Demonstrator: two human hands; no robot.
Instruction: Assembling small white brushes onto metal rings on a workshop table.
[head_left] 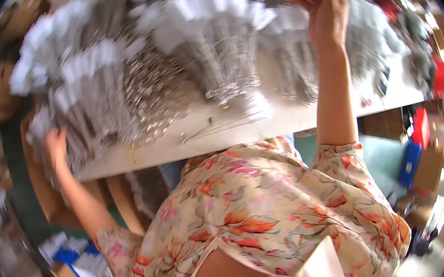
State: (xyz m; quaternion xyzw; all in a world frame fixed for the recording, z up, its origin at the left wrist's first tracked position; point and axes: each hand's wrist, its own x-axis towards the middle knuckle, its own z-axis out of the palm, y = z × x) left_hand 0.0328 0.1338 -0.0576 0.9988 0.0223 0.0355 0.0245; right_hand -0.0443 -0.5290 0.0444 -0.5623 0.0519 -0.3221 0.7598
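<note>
Resting at a white-ended wire bundle [43,122] left of the loose metal pile [154,82], left hand [56,144] blurred, grip unreadable; right hand [325,3], beyond and right of the pile, likewise; bundle likely light, springy, best held mid-stem.

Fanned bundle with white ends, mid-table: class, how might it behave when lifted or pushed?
The fanned bundle would probably splay, since many slender strands lie side by side with no visible tie. The strands may be stiff, as they look straight. Pushed, it might slide on the smooth-looking table.
</note>
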